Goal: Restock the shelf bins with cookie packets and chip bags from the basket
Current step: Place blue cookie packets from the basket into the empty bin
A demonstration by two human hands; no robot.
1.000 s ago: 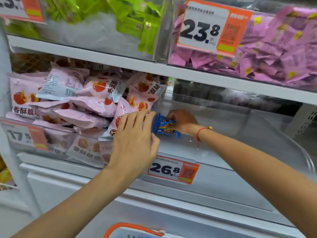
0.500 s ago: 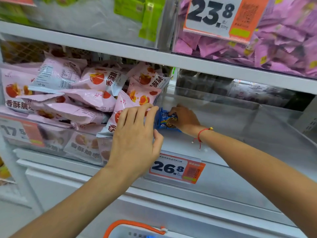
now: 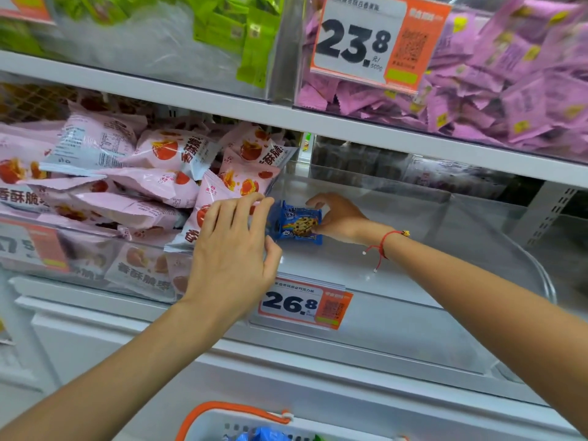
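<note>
A blue cookie packet [image 3: 297, 225] stands on edge at the left end of a clear shelf bin [image 3: 413, 281], against the wall it shares with the neighbouring bin. My right hand [image 3: 342, 219] reaches into the bin and pinches the packet's right edge, thumb low and fingers curled above it. My left hand [image 3: 234, 249] hovers at the packet's left side, its fingers straight and the thumb just below the packet. The white basket [image 3: 222, 421] with an orange handle sits at the bottom edge, with blue packets [image 3: 264, 436] inside.
The bin on the left is packed with pink snack bags [image 3: 152, 186]. A 26.8 price tag [image 3: 304, 303] hangs on the front of the clear bin. The shelf above [image 3: 318, 122] holds bins of green packets [image 3: 229, 27] and purple packets [image 3: 509, 84].
My left hand has drawn slightly off the packet, so more of its blue face shows. My right hand's fingers have loosened above it. The view has tilted a little.
</note>
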